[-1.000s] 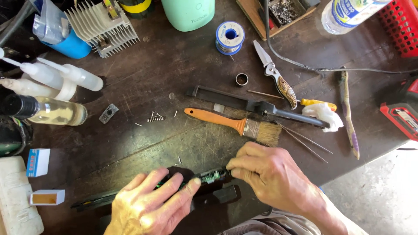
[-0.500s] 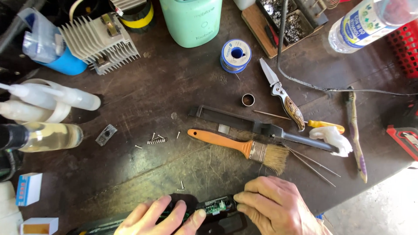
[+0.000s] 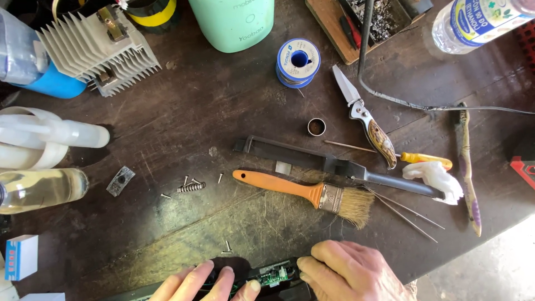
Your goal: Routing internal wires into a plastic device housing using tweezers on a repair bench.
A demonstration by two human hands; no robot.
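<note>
With the left hand [image 3: 209, 281] and right hand [image 3: 351, 273] both pinching the opened black device [image 3: 278, 278] between them, its green circuit board [image 3: 271, 275] is exposed, loose screws [image 3: 192, 181] and a spring [image 3: 191, 187] lying beyond the grip; reassembly appears outstanding.

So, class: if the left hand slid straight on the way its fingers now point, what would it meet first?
The left hand points up and right, its fingertips on a dark device with a green circuit board. That board lies first in line; beyond it, probably the right hand, though depth is hard to judge.
</note>
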